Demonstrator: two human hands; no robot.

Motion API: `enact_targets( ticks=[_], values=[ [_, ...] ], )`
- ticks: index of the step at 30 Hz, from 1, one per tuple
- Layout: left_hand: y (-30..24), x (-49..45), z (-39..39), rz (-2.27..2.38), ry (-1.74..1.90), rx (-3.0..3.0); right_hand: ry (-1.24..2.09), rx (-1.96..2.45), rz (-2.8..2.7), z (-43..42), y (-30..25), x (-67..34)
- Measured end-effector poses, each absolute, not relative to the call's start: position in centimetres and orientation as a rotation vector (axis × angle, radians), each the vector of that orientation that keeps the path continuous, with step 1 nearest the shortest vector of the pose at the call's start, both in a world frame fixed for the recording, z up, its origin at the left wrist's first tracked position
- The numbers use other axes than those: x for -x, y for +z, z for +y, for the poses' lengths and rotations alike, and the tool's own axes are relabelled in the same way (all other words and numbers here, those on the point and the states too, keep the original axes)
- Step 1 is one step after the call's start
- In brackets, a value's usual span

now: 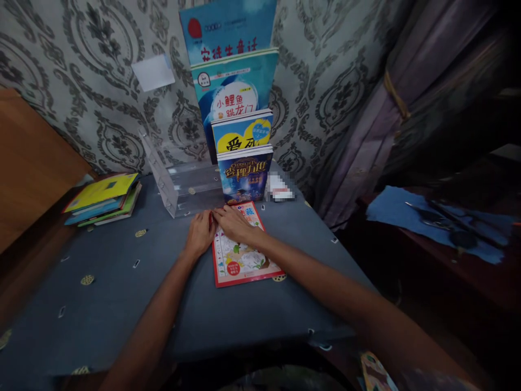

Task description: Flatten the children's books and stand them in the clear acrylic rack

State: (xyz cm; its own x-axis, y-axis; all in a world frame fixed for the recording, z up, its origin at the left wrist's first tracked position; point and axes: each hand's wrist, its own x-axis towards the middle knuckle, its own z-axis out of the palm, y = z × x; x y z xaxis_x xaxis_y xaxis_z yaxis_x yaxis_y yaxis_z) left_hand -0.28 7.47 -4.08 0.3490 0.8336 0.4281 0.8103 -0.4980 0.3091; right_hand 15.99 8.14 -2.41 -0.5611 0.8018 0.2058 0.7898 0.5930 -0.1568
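A red-bordered picture book (244, 260) lies flat on the grey-blue tablecloth (122, 293). My left hand (200, 232) rests at its top left corner, fingers curled against the edge. My right hand (233, 221) lies flat on the book's top part, fingers stretched toward the left hand. Just behind the hands stands a clear acrylic tiered rack (179, 182) with several books upright in its right side, the front one a dark blue book (245, 175).
A pile of thin books (105, 199) lies at the table's back left. A small white packet (280, 190) sits to the right of the rack. Patterned wallpaper is behind, a curtain (391, 108) at right, and a blue cloth (439, 222) on a side surface.
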Motion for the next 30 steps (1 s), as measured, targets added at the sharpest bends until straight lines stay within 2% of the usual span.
enact_targets(
  ticks=[8, 16, 21, 30],
  values=[
    [-3.8, 0.2, 7.3, 1.594, 0.743, -2.662, 0.077, 1.493, -2.518, 7.2, -1.6, -17.0],
    [-3.8, 0.2, 7.4, 1.551, 0.786, -2.636, -0.026, 1.654, -2.471, 6.8, -1.1, -23.6],
    [-3.7, 0.3, 7.4, 1.548, 0.783, -2.674, 0.097, 1.624, -2.362, 6.8, -2.0, -26.9],
    [-2.3, -0.4, 6.9, 1.63, 0.434, -2.798, 0.176, 1.512, -2.286, 7.7, -3.4, -27.7]
  ],
)
